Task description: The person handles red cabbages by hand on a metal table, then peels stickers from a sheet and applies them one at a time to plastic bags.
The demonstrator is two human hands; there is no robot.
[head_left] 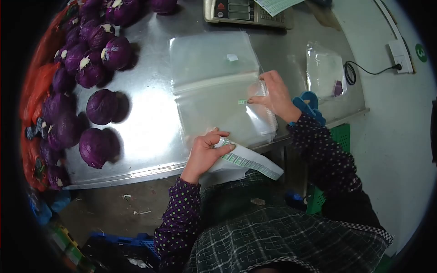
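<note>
My left hand (pixel 207 152) pinches a white strip of green-printed labels (pixel 250 164), which hangs over the table's front edge. Clear plastic bags (pixel 214 109) lie stacked flat on the metal table. On the stack, my right hand (pixel 272 98) has its thumb at a small green label (pixel 242 102), with its other fingers at the bags' right edge. A small white piece (pixel 232 58) lies higher up on the bags.
Many purple cabbages (pixel 101 107) sit on the metal table (pixel 150 154) at the left, beside red netting (pixel 45 86). A scale (pixel 246 13) stands at the back. Another clear bag (pixel 325 73) and a black cable (pixel 373 72) are at the right.
</note>
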